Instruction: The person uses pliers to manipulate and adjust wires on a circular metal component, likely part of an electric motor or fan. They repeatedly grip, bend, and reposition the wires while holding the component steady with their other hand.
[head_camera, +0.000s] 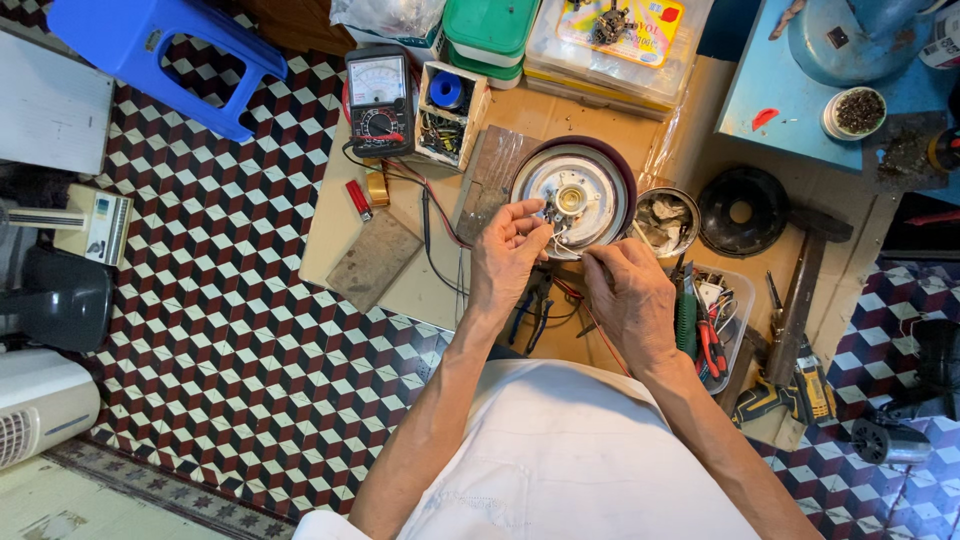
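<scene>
A round metal appliance base (575, 195), upturned with its wiring and centre terminal showing, lies on the low wooden work board (440, 290). My left hand (508, 252) pinches thin white wires at the base's near rim. My right hand (630, 298) is just right of it, fingers closed on the same thin wires or a slim tool; which one I cannot tell. Both hands meet at the base's front edge.
An analog multimeter (379, 100) with red and black leads stands at the back left. A small parts box (448, 112), a metal tin (667, 220), a black round cover (742, 210), a hammer (805, 290), a tool tray (712, 325) and a blue stool (165, 50) surround the board.
</scene>
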